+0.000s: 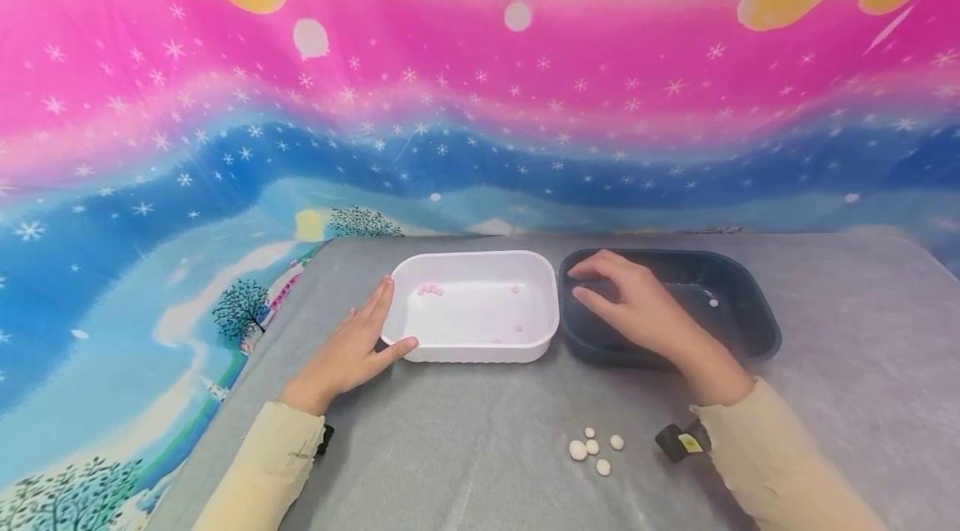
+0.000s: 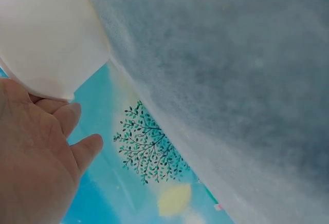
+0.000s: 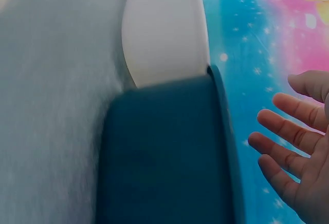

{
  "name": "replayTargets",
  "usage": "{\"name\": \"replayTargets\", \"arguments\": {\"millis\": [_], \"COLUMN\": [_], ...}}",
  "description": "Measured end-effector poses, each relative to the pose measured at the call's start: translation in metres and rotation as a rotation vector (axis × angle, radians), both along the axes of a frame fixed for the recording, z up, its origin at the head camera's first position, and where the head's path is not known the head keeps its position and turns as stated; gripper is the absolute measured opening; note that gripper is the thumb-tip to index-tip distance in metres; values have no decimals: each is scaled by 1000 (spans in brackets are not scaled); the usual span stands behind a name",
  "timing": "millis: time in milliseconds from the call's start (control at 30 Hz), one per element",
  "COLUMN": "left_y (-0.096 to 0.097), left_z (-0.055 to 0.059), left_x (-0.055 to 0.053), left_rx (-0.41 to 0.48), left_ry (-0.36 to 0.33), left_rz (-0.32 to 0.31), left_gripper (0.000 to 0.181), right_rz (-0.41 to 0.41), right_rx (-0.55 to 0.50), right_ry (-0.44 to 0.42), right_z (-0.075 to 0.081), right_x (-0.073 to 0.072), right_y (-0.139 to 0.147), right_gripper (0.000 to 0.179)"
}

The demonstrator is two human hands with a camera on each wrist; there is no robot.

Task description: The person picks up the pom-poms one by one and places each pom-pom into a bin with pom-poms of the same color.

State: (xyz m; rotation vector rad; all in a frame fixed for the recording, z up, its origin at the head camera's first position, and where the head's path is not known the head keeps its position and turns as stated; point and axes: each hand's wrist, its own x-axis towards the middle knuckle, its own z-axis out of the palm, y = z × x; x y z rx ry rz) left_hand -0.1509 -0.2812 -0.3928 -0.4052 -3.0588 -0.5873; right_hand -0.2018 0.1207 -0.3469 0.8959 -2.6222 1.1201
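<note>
Over the left part of the dark tub [image 1: 697, 268], the right hand [image 1: 637, 298] hovers, fingers apart, gripping nothing. Left hand [image 1: 356, 348] just rests on the left end of the white tub [image 1: 468, 353], probably steadying it. Pink bits [image 1: 431, 289] sit inside that one, one white ball [image 1: 713, 303] in the dark tub, five white balls [image 1: 592, 448] nearer. Reach or release? Can't tell. Next grab probably calls for a light fingertip pinch imo.

Gray table [image 1: 465, 448]: white bin [image 1: 480, 354], dark bin [image 1: 607, 353], balls [image 1: 592, 448]
</note>
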Motion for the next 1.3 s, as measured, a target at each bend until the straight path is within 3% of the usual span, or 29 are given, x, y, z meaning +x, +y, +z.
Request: {"name": "replayTargets", "arguments": {"millis": [333,500,800,1033,1300], "left_y": [-3,-4,-3,-2,-2], "left_z": [0,1,2,2,2], "left_x": [-6,-10,-15,-14,-12], "left_rx": [11,25,15,12,12], "left_ry": [-26,-44,-44,-49,-33], "left_rz": [-19,-29,-35,-28,-28], "left_gripper": [98,98,98,99,97], "right_rz": [-109,-168,-246,-258,-241], "right_rx": [77,92,55,81,116], "right_ry": [91,148,-24,-48,-140], "right_z": [13,13,9,-8,-24], "right_x": [30,37,44,43,35], "right_y": [46,74,119,146,172], "right_gripper": [38,46,63,72,78]}}
